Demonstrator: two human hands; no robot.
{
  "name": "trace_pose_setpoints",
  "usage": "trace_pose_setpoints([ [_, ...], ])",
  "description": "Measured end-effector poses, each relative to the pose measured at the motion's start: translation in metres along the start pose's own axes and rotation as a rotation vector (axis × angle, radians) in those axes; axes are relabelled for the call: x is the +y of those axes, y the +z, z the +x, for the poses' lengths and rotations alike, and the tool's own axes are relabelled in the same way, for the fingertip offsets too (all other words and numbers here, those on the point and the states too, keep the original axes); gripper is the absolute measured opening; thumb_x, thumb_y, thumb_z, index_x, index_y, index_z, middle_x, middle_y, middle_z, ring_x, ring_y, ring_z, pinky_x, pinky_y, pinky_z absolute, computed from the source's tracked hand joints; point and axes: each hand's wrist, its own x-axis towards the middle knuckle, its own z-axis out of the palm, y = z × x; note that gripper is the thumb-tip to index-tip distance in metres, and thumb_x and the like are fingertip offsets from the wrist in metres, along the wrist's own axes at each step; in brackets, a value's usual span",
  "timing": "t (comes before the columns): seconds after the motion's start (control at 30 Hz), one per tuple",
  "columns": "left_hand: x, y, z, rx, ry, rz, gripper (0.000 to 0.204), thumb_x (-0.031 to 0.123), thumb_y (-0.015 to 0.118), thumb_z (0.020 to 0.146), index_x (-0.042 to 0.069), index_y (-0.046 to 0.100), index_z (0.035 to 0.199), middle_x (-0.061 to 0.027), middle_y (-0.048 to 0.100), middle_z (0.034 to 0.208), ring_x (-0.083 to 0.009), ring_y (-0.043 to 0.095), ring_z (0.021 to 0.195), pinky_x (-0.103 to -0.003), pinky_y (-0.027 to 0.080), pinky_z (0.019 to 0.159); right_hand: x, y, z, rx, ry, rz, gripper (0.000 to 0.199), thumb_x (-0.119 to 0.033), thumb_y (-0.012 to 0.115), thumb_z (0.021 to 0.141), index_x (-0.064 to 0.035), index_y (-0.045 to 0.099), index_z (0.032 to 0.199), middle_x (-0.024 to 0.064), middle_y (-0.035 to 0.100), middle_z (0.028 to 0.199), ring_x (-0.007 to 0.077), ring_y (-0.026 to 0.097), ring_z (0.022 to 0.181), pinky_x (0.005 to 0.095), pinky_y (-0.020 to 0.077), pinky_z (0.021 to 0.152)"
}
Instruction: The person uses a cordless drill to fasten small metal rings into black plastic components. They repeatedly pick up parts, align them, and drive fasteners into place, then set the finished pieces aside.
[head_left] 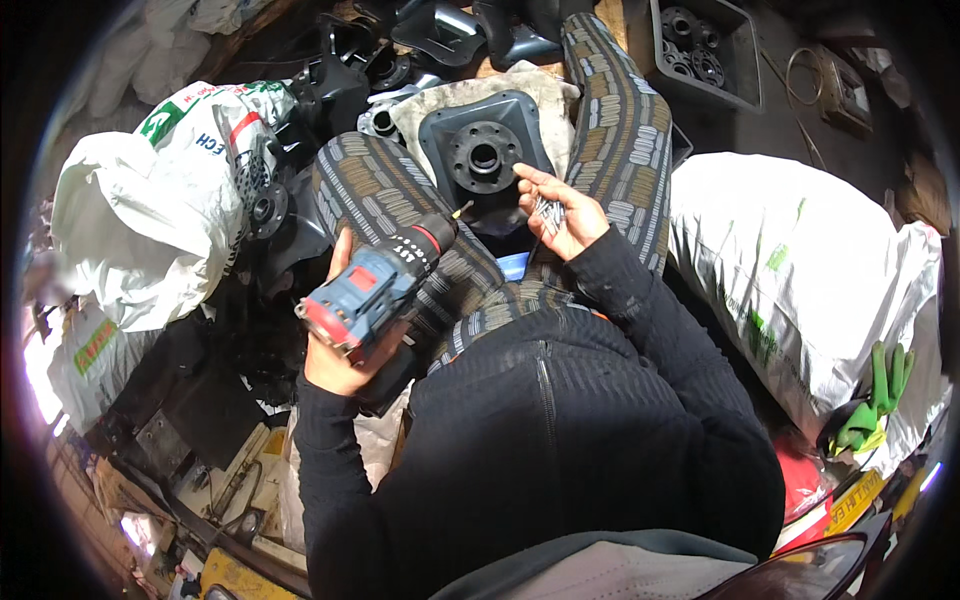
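My left hand (335, 355) grips a blue and red cordless drill (375, 285), its bit pointing up and right toward a dark metal plate with a round flanged hub (484, 152). That plate rests on a pale cloth between my legs, which are in patterned trousers. My right hand (560, 212) sits just right of the plate, palm up, holding several small silver screws (548, 212). The drill tip is a short way from the plate, not touching it.
White woven sacks lie at left (150, 200) and right (800, 260). More dark metal parts pile at top (400, 50), and a grey bin of round hubs (695, 45) sits at top right. Green gloves (875, 400) rest on the right sack.
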Motion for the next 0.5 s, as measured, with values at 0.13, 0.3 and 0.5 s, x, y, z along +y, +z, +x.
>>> trace_pose_setpoints([
  [0.13,-0.001,-0.014,0.018,-0.133,0.145,0.257,0.044,0.002,0.066,0.077,0.004,0.055,0.12,-0.0099,0.065,0.102,-0.0173,0.063,0.075,-0.031,0.051,0.067,0.001,0.022,0.006,-0.056,-0.017,-0.132,0.038,-0.011,0.05,0.096,0.0021,0.044,0.132,0.0146,0.059,0.121,0.0217,0.063,0.106,0.0257,0.0605,0.069],
  [0.3,0.029,-0.011,0.037,-0.087,0.334,0.469,0.05,0.006,0.071,0.072,0.005,0.057,0.12,-0.0115,0.062,0.115,-0.0275,0.061,0.105,-0.035,0.049,0.09,0.003,0.017,0.02,0.1,0.012,-0.24,0.031,-0.017,0.056,0.096,-0.0014,0.051,0.123,0.009,0.064,0.103,0.0098,0.063,0.078,0.016,0.0486,0.047],
  [0.5,0.015,-0.012,0.04,-0.173,0.229,0.336,0.05,0.007,0.074,0.071,0.005,0.058,0.118,-0.0114,0.064,0.111,-0.0263,0.063,0.1,-0.035,0.05,0.087,0.006,0.001,0.018,0.011,0.151,-0.233,0.031,-0.025,0.052,0.098,0.0011,0.057,0.114,-0.002,0.055,0.076,0.0007,0.036,0.051,0.0143,0.0275,0.039],
])
